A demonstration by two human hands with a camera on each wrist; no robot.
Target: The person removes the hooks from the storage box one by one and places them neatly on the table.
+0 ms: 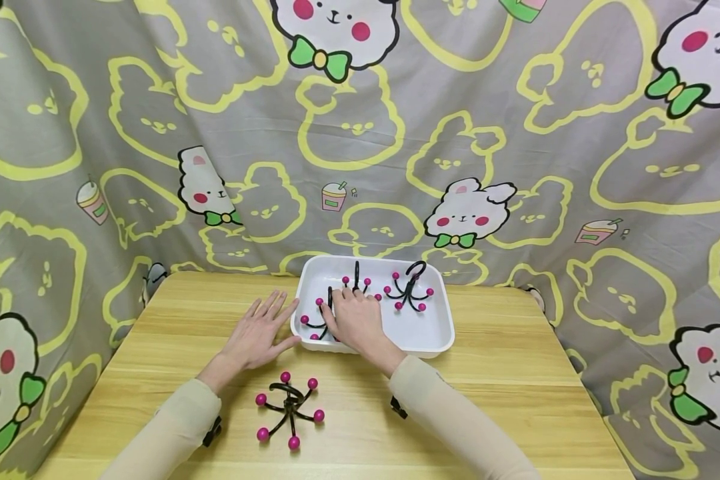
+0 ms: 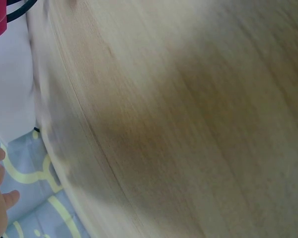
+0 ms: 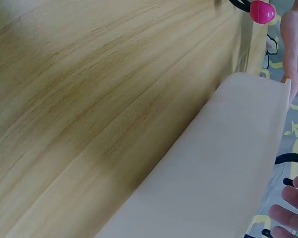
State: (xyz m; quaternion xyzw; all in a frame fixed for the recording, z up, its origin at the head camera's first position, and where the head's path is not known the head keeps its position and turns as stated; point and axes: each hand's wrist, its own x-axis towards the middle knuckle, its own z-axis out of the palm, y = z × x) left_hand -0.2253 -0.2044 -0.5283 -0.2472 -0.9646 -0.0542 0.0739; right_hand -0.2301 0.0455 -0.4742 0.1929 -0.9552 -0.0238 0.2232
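My left hand [image 1: 261, 333] lies palm down at the left end of a white plastic tray [image 1: 438, 343], fingers straight, thumb touching its front left corner. My right hand [image 1: 360, 320] is over the tray among black multi-arm hooks with pink ball tips. Beside its thumb stands one hook [image 1: 317, 325]; another hook [image 1: 357, 272] rises behind its fingers and is partly hidden. In the right wrist view the fingers [image 3: 290, 213] look extended and spread, with nothing visibly pinched. A third hook [image 1: 409, 290] stands at the tray's right side.
Another black hook with pink balls [image 1: 291, 410] lies on the wooden table [image 1: 516, 400] in front of the tray, between the forearms. A grey patterned curtain [image 1: 360, 187] hangs close behind the table's back edge and along both sides.
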